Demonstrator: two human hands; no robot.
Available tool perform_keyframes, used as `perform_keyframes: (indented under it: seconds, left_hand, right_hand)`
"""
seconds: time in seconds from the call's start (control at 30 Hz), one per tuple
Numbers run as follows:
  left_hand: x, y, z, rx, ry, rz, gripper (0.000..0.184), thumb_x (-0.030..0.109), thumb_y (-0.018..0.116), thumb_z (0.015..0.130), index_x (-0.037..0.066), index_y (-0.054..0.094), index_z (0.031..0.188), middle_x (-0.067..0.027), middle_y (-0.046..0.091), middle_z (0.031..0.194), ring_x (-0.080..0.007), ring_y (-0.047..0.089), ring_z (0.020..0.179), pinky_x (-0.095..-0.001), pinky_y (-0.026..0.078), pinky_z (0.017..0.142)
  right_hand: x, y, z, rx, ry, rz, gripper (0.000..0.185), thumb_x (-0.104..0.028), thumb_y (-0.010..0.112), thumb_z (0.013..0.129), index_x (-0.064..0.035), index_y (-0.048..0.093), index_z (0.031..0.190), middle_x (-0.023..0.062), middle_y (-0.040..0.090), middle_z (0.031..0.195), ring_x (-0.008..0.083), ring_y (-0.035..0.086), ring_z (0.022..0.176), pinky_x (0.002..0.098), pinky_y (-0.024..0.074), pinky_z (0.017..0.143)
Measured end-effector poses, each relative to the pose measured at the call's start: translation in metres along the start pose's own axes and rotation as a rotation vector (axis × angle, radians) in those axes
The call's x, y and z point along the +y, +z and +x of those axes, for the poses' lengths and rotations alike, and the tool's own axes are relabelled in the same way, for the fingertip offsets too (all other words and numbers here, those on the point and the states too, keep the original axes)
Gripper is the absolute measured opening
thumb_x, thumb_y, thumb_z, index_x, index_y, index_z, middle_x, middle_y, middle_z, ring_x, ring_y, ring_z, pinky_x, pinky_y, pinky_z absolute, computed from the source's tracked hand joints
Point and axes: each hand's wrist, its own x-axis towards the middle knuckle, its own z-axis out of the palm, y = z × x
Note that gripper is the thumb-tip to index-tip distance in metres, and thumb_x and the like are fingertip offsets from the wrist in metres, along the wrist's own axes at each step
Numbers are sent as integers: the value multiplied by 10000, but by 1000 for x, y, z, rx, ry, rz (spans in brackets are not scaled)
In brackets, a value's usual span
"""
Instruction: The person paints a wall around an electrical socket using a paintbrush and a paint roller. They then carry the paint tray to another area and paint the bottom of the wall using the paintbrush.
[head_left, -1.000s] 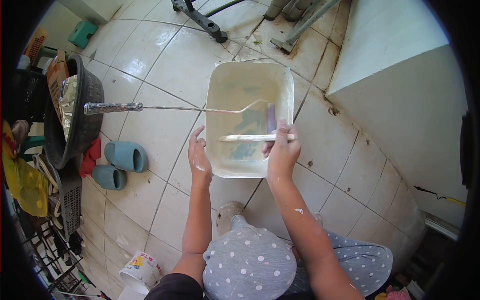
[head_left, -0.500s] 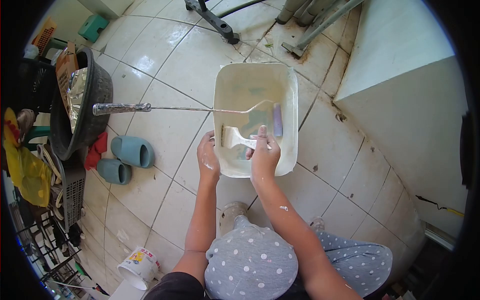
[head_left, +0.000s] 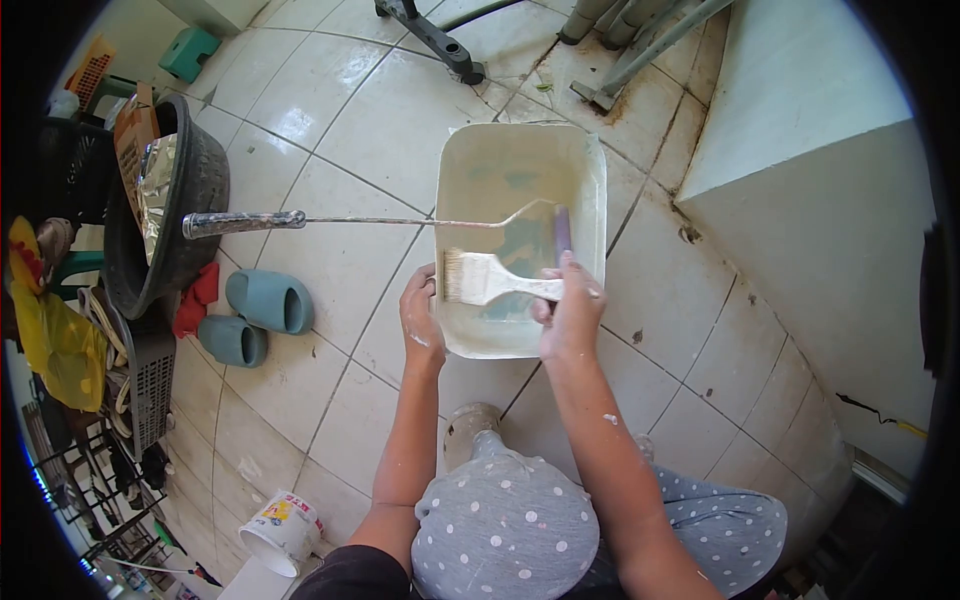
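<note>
Though edge-on earlier, paintbrush now broadside.

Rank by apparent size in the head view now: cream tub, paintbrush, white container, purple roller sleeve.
1. Cream tub
2. Paintbrush and white container: too alike in visible area to rank
3. Purple roller sleeve

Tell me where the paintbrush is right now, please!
Near the middle of the head view, the paintbrush is in the right hand, over the tub, with its bristles toward the left hand; the paint roller is just beyond it.
</note>
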Motion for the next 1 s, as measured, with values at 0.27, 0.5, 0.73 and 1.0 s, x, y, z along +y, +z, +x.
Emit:
perform_keyframes:
  seconds: [0.27,0.5,0.73,1.0]
  left_hand:
    - [12,0,-5,39,-122,-50,390,160,379,882,-79,603,1094,-136,628,1057,-215,565,1018,-285,413,937]
    - [10,-3,-4,53,-77,-28,395,162,377,880,-79,607,1093,-142,627,1060,-211,568,1000,-287,422,923]
    - [6,-3,-3,37,-32,-36,391,161,386,871,-80,611,1083,-148,628,1073,-216,566,1017,-291,417,939]
    - [10,0,-3,56,-67,-42,387,146,398,859,-84,605,1091,-153,626,1057,-213,574,1000,-295,434,920]
  right_hand:
    - [-29,-7,-2,109,-75,-98,330,-325,672,909,-56,538,774,44,531,724,114,436,423,238,287,365]
    - [2,-27,9,-247,-113,-282,272,-285,641,945,-21,606,890,15,566,791,94,522,789,233,414,699]
    - [16,-8,4,-503,-444,-639,171,-161,649,922,-24,610,1016,53,571,974,138,566,873,270,467,810]
    - [40,16,14,-312,-502,-767,214,-218,649,917,-13,620,971,120,565,934,248,620,827,355,504,731]
